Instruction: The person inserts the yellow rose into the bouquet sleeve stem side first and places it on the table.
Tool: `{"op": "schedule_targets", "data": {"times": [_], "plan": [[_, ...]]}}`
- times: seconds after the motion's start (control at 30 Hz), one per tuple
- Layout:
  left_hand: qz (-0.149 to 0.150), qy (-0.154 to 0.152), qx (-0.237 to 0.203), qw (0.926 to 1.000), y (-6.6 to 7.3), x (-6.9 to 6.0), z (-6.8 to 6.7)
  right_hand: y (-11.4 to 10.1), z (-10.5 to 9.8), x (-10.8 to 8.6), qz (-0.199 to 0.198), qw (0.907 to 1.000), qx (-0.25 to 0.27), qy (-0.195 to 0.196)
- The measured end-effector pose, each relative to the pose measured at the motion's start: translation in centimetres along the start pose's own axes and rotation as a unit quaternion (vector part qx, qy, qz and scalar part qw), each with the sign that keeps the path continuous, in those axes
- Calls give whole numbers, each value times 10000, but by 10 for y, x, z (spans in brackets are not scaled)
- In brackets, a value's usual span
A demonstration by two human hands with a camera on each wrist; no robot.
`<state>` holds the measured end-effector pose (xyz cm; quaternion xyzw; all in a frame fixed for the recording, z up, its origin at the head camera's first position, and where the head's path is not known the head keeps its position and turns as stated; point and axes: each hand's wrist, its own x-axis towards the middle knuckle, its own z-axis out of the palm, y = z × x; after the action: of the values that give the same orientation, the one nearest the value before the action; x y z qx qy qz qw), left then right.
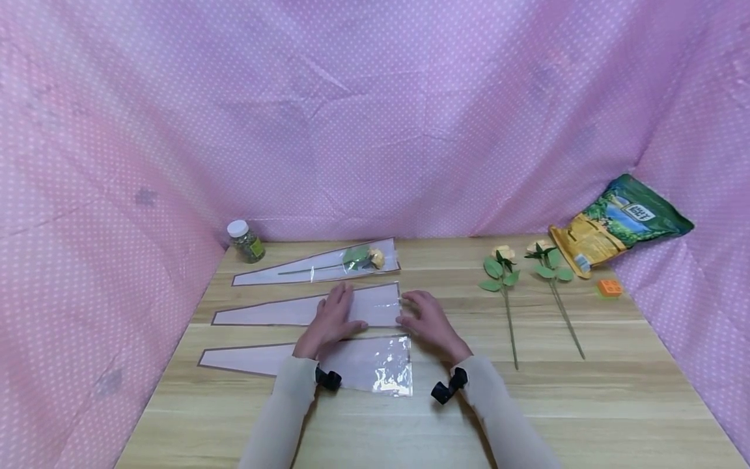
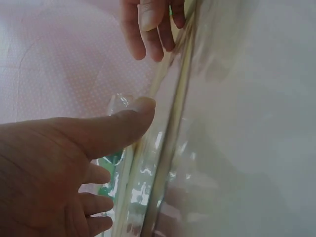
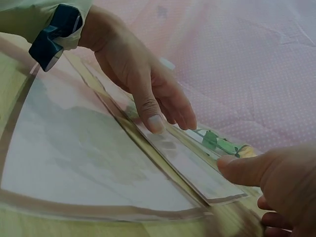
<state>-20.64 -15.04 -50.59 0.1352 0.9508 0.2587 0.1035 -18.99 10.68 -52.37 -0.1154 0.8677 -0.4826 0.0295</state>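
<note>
Three flat, clear-fronted flower sleeves lie one behind another, their narrow ends to the left. My left hand rests with extended fingers on the middle sleeve. At that sleeve's wide right edge is my right hand, its thumb held apart from the fingers; no grip on the film shows. Closest to me lies the front sleeve, partly under the left wrist. Inside the back sleeve is a pale yellow rose with green leaves. The left thumb stretches over the film in the left wrist view.
To the right lie two more artificial roses, a nearer rose and a farther rose. Behind them a green and yellow bag leans on the pink curtain, an orange block nearby. A white-lidded jar stands back left.
</note>
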Motion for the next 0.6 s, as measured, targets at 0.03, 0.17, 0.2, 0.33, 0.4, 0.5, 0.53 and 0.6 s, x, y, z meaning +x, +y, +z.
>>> {"op": "schedule_targets", "data": {"times": [0.03,0.17,0.2,0.33,0.4,0.5,0.53,0.6], "plan": [[-9,-50,43,10000,0,0,1,0,0,0,50,10000,-72,-41],[-22,-231,205,9995,0,1,1,3,1,2,239,9992,-287,-148],[-31,-276,247,9993,0,2,2,3,2,2,256,9990,-332,-152],[8,-328,309,9990,2,2,1,4,3,4,207,9981,-570,-110],[26,-303,358,9989,3,2,1,3,3,5,111,9971,-751,-80],[0,-331,514,9981,5,1,3,2,4,6,1,9949,-1012,-63],[-21,-343,576,9977,5,1,3,2,5,6,4,9942,-1069,-71],[-35,-348,672,9971,6,1,5,2,5,7,19,9935,-1137,-51]]}}
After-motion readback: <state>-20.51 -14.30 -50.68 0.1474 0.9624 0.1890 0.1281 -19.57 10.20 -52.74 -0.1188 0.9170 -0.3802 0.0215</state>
